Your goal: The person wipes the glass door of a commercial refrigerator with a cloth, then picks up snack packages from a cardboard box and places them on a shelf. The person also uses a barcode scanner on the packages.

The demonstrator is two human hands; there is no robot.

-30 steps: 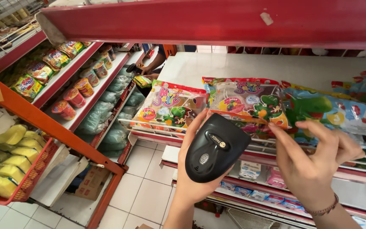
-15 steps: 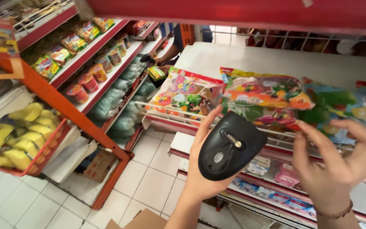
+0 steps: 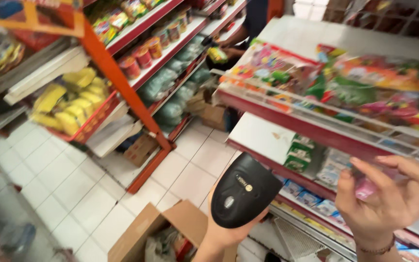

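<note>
Left hand (image 3: 226, 228) wrapped tight round a black scanner (image 3: 244, 190), gripped from below, head of it poking up toward 12 o'clock from the palm. Sitting bottom centre of the view, over a tiled floor (image 3: 73, 184) and an open cardboard box (image 3: 158, 228) at about 8 o'clock from the scanner.

Right hand (image 3: 389, 199) at 3 o'clock from the scanner, well apart from it, fingers (image 3: 398, 162) curled loosely, half open. Something pink (image 3: 367, 188) showing between thumb and fingers, too blurry to say what, can't tell if actually pinched or just behind. Thin bracelet (image 3: 377, 250) on that wrist.

Red shelf rack (image 3: 316, 128) up at 1 o'clock from the scanner, colourful packets (image 3: 360, 80) lying flat on top, small boxes (image 3: 299, 155) on the lower level right next to the right hand. Second rack (image 3: 122, 77) with orange posts over at 10 o'clock, yellow bags (image 3: 69, 104) in a red basket, round tubs (image 3: 144, 53) a shelf up, greenish bags (image 3: 170, 92) below. Someone else's arm (image 3: 231, 46) way up at 12, reaching into that far shelf.
</note>
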